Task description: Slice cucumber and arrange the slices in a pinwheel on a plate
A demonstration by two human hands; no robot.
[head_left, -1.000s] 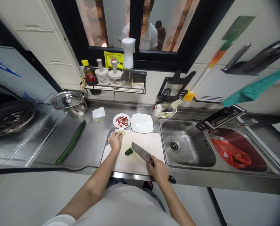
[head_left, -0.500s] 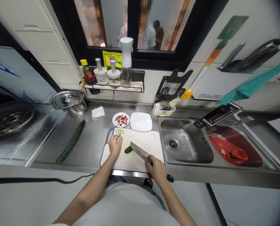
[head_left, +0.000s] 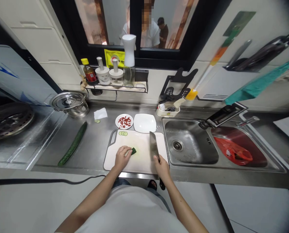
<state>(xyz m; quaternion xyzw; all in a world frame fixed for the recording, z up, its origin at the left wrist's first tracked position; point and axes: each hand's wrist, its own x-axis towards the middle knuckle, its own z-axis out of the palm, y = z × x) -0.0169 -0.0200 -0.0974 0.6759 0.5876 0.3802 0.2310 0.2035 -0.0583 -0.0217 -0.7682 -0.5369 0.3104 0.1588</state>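
On the white rectangular cutting board [head_left: 144,161], short dark-green cucumber piece [head_left: 134,151] met the left hand [head_left: 122,158], grip clamped or merely touching couldn't be told, likely light, firm, slick, best pinched by its sides; right hand [head_left: 162,167] clamped black-handled steel knife [head_left: 153,144].

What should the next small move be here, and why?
Probably bring the knife left to the short cucumber piece: the left hand is at that piece, while the right hand holds the knife, its blade apart from it, farther right.
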